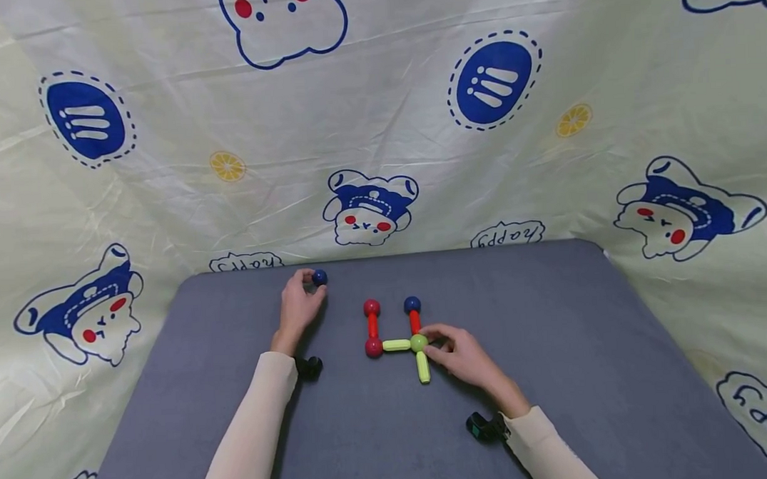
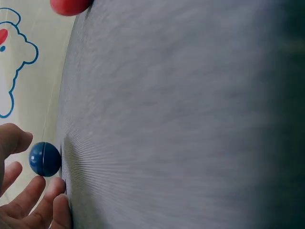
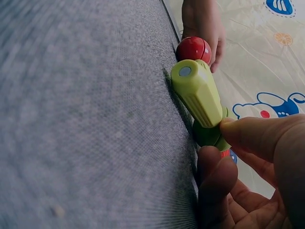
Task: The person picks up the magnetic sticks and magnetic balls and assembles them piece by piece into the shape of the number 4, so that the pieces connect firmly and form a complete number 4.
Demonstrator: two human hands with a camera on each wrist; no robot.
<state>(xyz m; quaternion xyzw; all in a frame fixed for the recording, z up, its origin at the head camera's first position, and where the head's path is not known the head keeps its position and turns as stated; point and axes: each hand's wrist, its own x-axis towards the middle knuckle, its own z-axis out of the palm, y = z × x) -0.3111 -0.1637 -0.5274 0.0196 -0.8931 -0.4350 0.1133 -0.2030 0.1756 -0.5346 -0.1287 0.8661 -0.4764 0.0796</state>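
My left hand (image 1: 301,300) is at the far left part of the table, its thumb and fingers spread around a loose blue ball (image 1: 319,277). In the left wrist view a gap shows between the thumb and this blue ball (image 2: 45,159), while the fingertips lie close under it. My right hand (image 1: 462,354) pinches the green ball (image 1: 419,343) of a built figure between thumb and fingers. From that ball run a red stick (image 1: 415,322) to another blue ball (image 1: 412,305), a green stick (image 1: 397,345) to a red ball (image 1: 374,348), and a free-ended green stick (image 1: 423,368).
A second red stick (image 1: 372,327) links the near red ball to a far red ball (image 1: 371,308). Everything lies on a grey cloth-covered table (image 1: 366,440). Behind it hangs a printed pale curtain (image 1: 378,125). Each wrist carries a black camera (image 1: 310,368).
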